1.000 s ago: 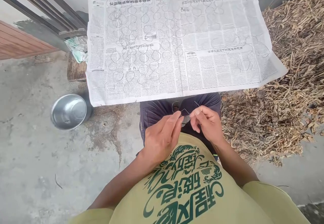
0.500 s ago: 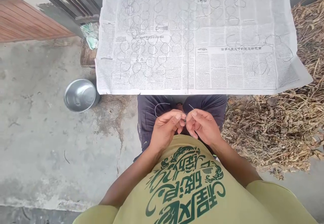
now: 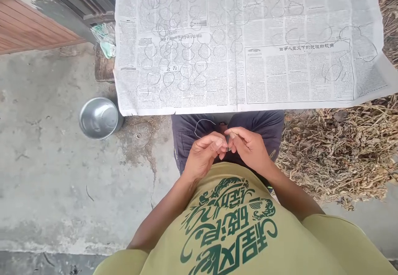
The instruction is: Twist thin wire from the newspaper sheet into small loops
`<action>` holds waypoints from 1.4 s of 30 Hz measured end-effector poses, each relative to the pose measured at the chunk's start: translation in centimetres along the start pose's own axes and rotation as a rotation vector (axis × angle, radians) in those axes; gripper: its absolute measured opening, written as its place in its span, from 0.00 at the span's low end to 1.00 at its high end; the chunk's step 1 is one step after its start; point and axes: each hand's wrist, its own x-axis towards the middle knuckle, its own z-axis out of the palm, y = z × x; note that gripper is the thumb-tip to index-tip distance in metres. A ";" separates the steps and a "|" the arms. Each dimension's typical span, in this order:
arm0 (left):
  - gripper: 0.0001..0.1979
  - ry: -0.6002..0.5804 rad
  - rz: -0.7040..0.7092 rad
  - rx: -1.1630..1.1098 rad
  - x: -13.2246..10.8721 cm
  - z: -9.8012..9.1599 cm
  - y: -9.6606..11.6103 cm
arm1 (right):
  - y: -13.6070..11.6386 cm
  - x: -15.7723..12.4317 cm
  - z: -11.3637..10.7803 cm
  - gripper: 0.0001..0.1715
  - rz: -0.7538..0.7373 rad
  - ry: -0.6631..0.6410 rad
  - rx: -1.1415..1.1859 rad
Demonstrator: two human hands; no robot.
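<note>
A thin, pale wire arches up in a loose curve above my left hand, whose thumb and forefinger are pinched on it. Close by, my right hand has its fingers closed at the tips, almost meeting the left fingertips. The part of the wire between the hands is too fine and covered to follow. Both hands are over my lap, in front of the near edge of a newspaper sheet. Many thin bent loops, some like figure eights, lie across the paper.
A metal pot stands on the concrete floor to the left. Behind it is a wooden block or stool with a crumpled plastic bag on it. Dry plant stalks are heaped on the right.
My right hand has turned and its fingers have come over towards the left fingertips. The wire end that stuck up above it no longer shows. The view has shifted slightly.
</note>
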 end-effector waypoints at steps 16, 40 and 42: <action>0.15 -0.015 -0.172 -0.129 0.9 -2.1 -0.4 | 1.4 -0.2 0.7 0.21 -0.134 0.008 -0.310; 0.15 0.128 -0.175 -0.113 1.7 -3.1 -1.2 | 2.4 0.2 2.9 0.12 0.183 0.102 0.007; 0.15 0.138 -0.156 -0.081 1.7 -2.9 -1.3 | 2.6 0.3 3.2 0.11 0.187 0.131 -0.003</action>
